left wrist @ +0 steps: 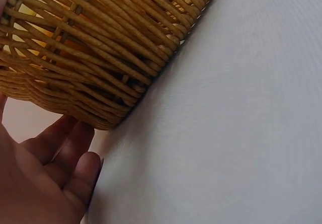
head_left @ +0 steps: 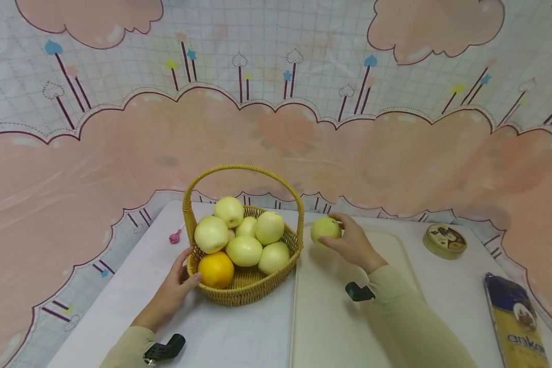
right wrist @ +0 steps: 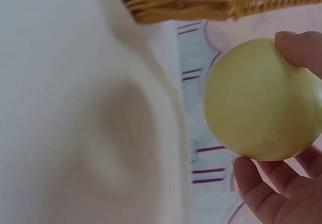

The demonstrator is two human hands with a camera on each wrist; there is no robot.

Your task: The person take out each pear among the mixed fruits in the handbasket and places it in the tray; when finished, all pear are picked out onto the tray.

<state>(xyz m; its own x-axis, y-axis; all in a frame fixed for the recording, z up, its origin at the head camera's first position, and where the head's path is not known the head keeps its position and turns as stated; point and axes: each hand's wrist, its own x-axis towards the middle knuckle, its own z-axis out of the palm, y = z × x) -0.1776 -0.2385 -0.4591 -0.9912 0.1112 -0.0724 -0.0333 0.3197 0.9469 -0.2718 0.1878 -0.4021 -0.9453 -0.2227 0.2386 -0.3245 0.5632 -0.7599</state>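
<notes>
A wicker basket (head_left: 262, 294) with a tall arched handle holds several pale yellow-green apples (head_left: 244, 250) and one orange (head_left: 216, 270) at its front left. My left hand (head_left: 170, 291) grips the basket's left side, thumb at the rim and fingers against the outside. From the left wrist, the weave (left wrist: 100, 48) fills the upper left, with curled fingers (left wrist: 83, 171) by its lower edge. To the right of the basket, my right hand (head_left: 353, 244) holds another pale apple (head_left: 325, 231) above the cream tray (head_left: 324, 317). Thumb and fingers span this apple (right wrist: 264, 100) in the right wrist view.
On the white table (head_left: 253, 337), a pink-wrapped lollipop (head_left: 175, 237) lies left of the basket. A round tin (head_left: 445, 241) stands right of the tray, and a blue and yellow packet (head_left: 517, 322) lies at the right edge. A printed cloth (head_left: 331, 158) hangs behind.
</notes>
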